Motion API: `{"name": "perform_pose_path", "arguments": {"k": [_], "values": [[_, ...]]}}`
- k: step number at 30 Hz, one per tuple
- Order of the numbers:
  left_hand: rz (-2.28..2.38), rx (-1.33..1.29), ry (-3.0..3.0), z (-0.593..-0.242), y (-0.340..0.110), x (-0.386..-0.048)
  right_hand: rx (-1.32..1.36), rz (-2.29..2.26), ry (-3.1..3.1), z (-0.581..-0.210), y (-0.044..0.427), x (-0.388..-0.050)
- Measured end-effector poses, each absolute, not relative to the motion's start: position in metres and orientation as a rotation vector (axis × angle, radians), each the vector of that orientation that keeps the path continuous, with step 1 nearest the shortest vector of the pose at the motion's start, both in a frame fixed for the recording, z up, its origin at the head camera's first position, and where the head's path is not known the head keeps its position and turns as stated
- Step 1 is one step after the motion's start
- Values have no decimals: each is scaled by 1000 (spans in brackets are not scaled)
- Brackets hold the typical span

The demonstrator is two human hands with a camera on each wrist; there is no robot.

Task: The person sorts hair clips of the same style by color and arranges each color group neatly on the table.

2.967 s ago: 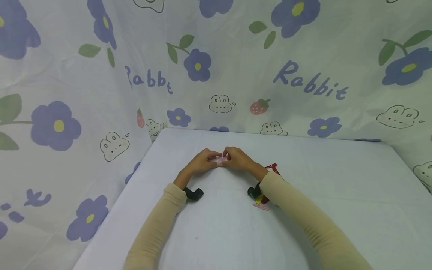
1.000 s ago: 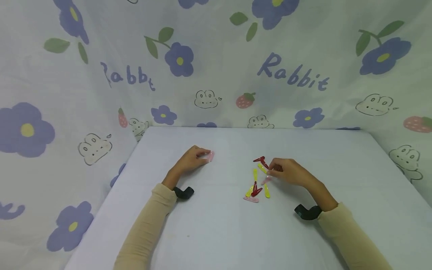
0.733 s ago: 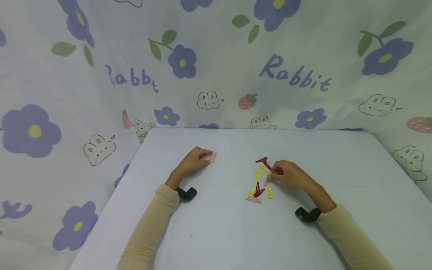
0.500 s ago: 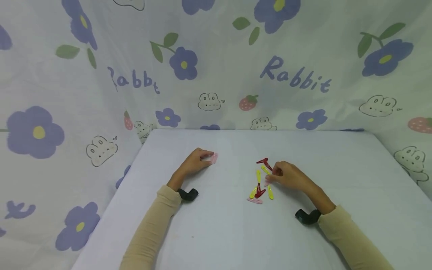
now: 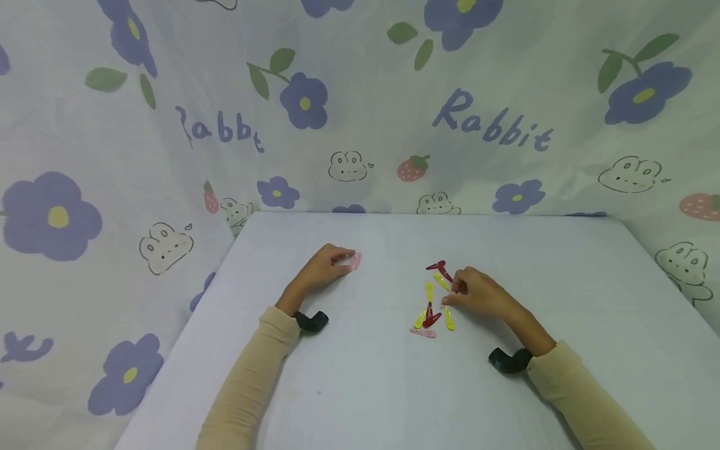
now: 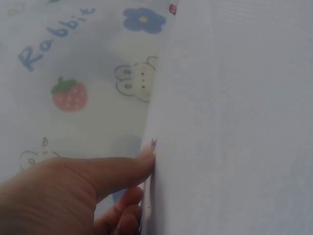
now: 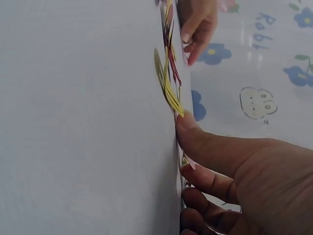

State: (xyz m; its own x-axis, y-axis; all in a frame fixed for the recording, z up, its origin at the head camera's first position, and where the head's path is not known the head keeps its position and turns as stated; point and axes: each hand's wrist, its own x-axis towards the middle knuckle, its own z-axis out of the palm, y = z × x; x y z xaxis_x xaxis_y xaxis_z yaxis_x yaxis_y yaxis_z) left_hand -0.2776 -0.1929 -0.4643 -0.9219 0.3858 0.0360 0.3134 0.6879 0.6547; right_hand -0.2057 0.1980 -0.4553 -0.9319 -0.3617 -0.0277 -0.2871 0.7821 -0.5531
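Note:
My left hand [image 5: 323, 270] is at the left of the table, thumb and index finger around the ends of pink hair clips [image 5: 357, 260] lying side by side. In the left wrist view its thumb tip meets the tabletop, and the clips are mostly hidden. At the right, my right hand [image 5: 478, 292] pinches a pink hair clip, mostly covered by fingers; its pink tip [image 7: 191, 165] shows between thumb and fingers in the right wrist view. Beside these fingers lie yellow hair clips [image 5: 430, 292], red hair clips [image 5: 432, 320] and another pink hair clip [image 5: 423, 333].
Red clips [image 5: 442, 269] lie at the far side of the loose pile, and a yellow clip [image 5: 449, 319] lies just below the right fingertips. White cloth covers the table [image 5: 360, 375]. A printed curtain [image 5: 371, 94] stands behind it and along the left side.
My right hand has left the pink clips by my left hand and moved right to the pile, where its fingers have closed on a pink hair clip. The left hand stays about where it was.

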Motion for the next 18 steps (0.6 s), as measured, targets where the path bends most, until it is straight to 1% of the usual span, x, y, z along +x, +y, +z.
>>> {"name": "perform_pose_path", "arguments": {"k": [18], "values": [[1069, 593, 2787, -466, -194, -279, -436, -900, 2796, -453, 194, -204]]}}
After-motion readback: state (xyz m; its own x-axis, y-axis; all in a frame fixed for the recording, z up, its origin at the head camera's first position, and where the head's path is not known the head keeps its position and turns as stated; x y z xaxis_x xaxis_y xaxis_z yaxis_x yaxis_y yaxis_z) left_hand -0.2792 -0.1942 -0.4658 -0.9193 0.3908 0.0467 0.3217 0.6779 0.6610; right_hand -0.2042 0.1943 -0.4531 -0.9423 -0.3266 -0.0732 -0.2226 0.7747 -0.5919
